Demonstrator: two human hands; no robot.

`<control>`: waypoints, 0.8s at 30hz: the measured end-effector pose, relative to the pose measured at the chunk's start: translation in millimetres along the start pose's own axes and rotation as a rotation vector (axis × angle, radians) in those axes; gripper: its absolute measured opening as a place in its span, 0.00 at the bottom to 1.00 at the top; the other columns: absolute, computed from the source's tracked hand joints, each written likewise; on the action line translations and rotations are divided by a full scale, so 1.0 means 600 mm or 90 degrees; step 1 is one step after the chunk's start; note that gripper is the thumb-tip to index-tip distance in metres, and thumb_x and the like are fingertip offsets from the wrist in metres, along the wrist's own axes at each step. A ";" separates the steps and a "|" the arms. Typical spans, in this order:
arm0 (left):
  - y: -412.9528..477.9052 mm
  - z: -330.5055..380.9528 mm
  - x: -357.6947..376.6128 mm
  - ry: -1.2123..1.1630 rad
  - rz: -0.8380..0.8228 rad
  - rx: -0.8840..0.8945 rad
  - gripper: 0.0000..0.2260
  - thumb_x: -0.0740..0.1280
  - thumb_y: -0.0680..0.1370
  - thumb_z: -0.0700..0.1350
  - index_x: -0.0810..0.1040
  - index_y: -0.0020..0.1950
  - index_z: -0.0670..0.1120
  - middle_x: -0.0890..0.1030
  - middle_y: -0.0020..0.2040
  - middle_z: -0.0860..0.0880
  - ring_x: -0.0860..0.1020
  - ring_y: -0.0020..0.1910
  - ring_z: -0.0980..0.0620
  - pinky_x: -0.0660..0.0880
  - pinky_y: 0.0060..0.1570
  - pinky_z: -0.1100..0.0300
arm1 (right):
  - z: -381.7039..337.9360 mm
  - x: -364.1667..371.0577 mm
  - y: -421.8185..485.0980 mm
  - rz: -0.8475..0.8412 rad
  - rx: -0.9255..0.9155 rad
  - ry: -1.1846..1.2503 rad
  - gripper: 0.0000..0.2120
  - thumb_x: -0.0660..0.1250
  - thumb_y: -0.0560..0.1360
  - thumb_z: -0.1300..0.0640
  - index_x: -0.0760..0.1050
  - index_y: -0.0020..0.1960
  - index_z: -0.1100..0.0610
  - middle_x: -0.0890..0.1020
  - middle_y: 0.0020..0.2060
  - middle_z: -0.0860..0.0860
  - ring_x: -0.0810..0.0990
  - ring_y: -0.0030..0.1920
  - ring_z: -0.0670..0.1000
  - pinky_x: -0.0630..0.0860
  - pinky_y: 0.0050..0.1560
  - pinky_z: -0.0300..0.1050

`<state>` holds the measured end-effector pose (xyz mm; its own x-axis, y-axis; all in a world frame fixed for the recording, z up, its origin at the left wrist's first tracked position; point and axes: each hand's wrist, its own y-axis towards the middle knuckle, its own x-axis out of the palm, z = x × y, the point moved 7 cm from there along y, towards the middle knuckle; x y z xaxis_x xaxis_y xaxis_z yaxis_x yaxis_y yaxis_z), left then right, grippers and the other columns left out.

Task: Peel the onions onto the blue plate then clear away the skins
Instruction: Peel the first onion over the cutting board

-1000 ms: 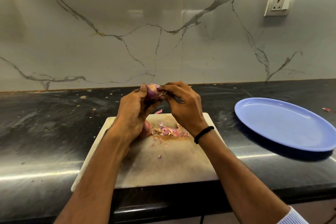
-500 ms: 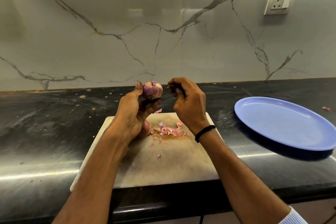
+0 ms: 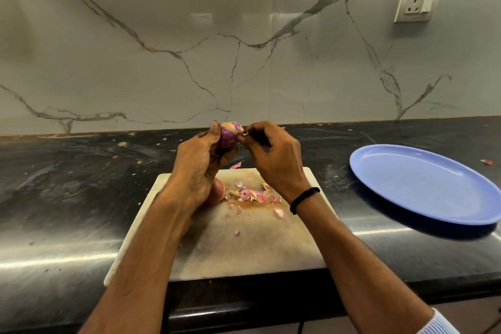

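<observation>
A person's left hand (image 3: 195, 171) grips one small purple onion (image 3: 230, 135) between thumb and curled fingers above a single cutting board (image 3: 244, 252), while the right hand (image 3: 277, 164) pinches its facing side with curled fingertips. A second onion (image 3: 217, 192) lies mostly hidden beneath the left palm. One heap of skins (image 3: 252, 195) sits below the right fingers; one blue plate (image 3: 423, 190), its edge cut off, lies well to their right.

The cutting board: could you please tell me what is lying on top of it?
On the cutting board lie a pile of onion skins and scattered flakes, plus a reddish onion half hidden behind the left hand. Whatever lies beneath the left forearm cannot be seen.
</observation>
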<state>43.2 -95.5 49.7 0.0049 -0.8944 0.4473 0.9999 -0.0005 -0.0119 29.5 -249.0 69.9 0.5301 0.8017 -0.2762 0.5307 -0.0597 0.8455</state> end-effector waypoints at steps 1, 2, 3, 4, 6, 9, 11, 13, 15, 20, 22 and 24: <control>0.000 0.001 0.001 -0.002 0.000 0.001 0.13 0.65 0.81 0.47 0.80 0.59 0.39 0.84 0.55 0.40 0.83 0.54 0.46 0.83 0.47 0.59 | 0.000 -0.002 0.000 0.009 -0.002 0.000 0.07 0.72 0.77 0.59 0.80 0.52 0.61 0.84 0.45 0.53 0.80 0.45 0.46 0.76 0.48 0.30; -0.001 0.001 0.001 -0.005 0.000 0.001 0.12 0.65 0.81 0.46 0.80 0.57 0.40 0.84 0.54 0.40 0.83 0.53 0.46 0.83 0.46 0.59 | -0.001 -0.004 0.000 0.015 0.001 0.001 0.06 0.71 0.78 0.59 0.80 0.52 0.61 0.84 0.45 0.53 0.80 0.45 0.46 0.77 0.47 0.31; -0.001 0.002 0.001 -0.006 0.002 0.002 0.10 0.65 0.82 0.46 0.81 0.55 0.41 0.84 0.54 0.40 0.83 0.53 0.46 0.83 0.45 0.59 | 0.000 -0.006 0.000 0.018 0.007 0.005 0.06 0.70 0.78 0.59 0.80 0.52 0.61 0.84 0.45 0.52 0.81 0.45 0.46 0.78 0.47 0.33; -0.001 0.002 0.001 -0.007 0.004 0.002 0.09 0.64 0.82 0.45 0.81 0.54 0.41 0.84 0.54 0.40 0.83 0.53 0.46 0.83 0.44 0.60 | 0.001 -0.007 0.001 0.020 0.015 0.009 0.06 0.70 0.78 0.60 0.80 0.53 0.61 0.84 0.45 0.52 0.81 0.45 0.47 0.79 0.47 0.34; -0.001 0.002 0.000 -0.013 0.005 -0.002 0.09 0.63 0.83 0.44 0.80 0.54 0.41 0.84 0.54 0.39 0.83 0.55 0.44 0.83 0.43 0.60 | 0.004 -0.010 0.002 0.027 0.025 0.012 0.06 0.70 0.78 0.61 0.80 0.53 0.61 0.84 0.46 0.53 0.82 0.46 0.48 0.79 0.48 0.34; -0.001 0.000 -0.002 -0.019 0.005 -0.009 0.11 0.63 0.83 0.44 0.79 0.60 0.40 0.84 0.56 0.40 0.83 0.56 0.44 0.82 0.43 0.61 | 0.008 -0.012 0.003 0.027 0.036 -0.014 0.08 0.68 0.78 0.64 0.78 0.57 0.61 0.82 0.51 0.55 0.80 0.50 0.48 0.78 0.53 0.35; 0.001 0.000 -0.004 -0.026 0.007 -0.011 0.12 0.63 0.83 0.44 0.78 0.62 0.40 0.84 0.56 0.40 0.83 0.55 0.45 0.82 0.44 0.60 | 0.009 -0.013 0.003 0.026 0.042 -0.042 0.12 0.64 0.77 0.70 0.77 0.58 0.61 0.80 0.55 0.56 0.78 0.54 0.48 0.77 0.58 0.38; 0.001 0.000 -0.005 -0.025 0.009 -0.013 0.13 0.64 0.82 0.45 0.78 0.62 0.40 0.84 0.56 0.40 0.83 0.55 0.45 0.82 0.44 0.60 | 0.006 -0.014 0.004 0.029 0.028 -0.045 0.14 0.64 0.74 0.73 0.78 0.57 0.62 0.78 0.55 0.57 0.77 0.56 0.51 0.77 0.59 0.40; 0.001 -0.001 -0.005 -0.019 0.011 -0.016 0.13 0.64 0.82 0.47 0.79 0.61 0.40 0.84 0.55 0.40 0.83 0.55 0.46 0.82 0.43 0.61 | 0.000 -0.008 0.005 0.000 0.003 -0.018 0.15 0.68 0.73 0.72 0.77 0.58 0.61 0.76 0.57 0.57 0.77 0.56 0.52 0.77 0.59 0.40; 0.004 -0.002 -0.003 0.014 -0.009 -0.012 0.15 0.66 0.80 0.51 0.81 0.57 0.41 0.85 0.50 0.40 0.85 0.42 0.50 0.81 0.40 0.63 | -0.011 0.018 0.001 -0.087 -0.033 0.037 0.19 0.73 0.72 0.68 0.75 0.61 0.61 0.76 0.58 0.56 0.79 0.56 0.51 0.78 0.58 0.36; 0.005 -0.003 -0.001 0.022 -0.023 -0.010 0.15 0.66 0.80 0.51 0.81 0.58 0.40 0.85 0.51 0.40 0.84 0.41 0.50 0.81 0.40 0.63 | -0.011 0.017 0.001 -0.092 -0.034 0.051 0.18 0.72 0.73 0.68 0.75 0.61 0.61 0.78 0.57 0.56 0.80 0.55 0.49 0.77 0.58 0.35; 0.007 -0.003 -0.002 0.029 -0.026 -0.008 0.15 0.67 0.80 0.50 0.81 0.58 0.39 0.85 0.51 0.40 0.84 0.41 0.50 0.81 0.41 0.62 | -0.011 0.014 0.001 -0.091 -0.040 0.052 0.16 0.72 0.74 0.68 0.75 0.61 0.61 0.79 0.56 0.55 0.81 0.54 0.50 0.77 0.58 0.35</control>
<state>47.6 -95.0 47.6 -0.0362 -0.9130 0.4063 0.9991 -0.0425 -0.0065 30.0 -238.4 71.2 0.3954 0.8454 -0.3591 0.5531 0.0930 0.8279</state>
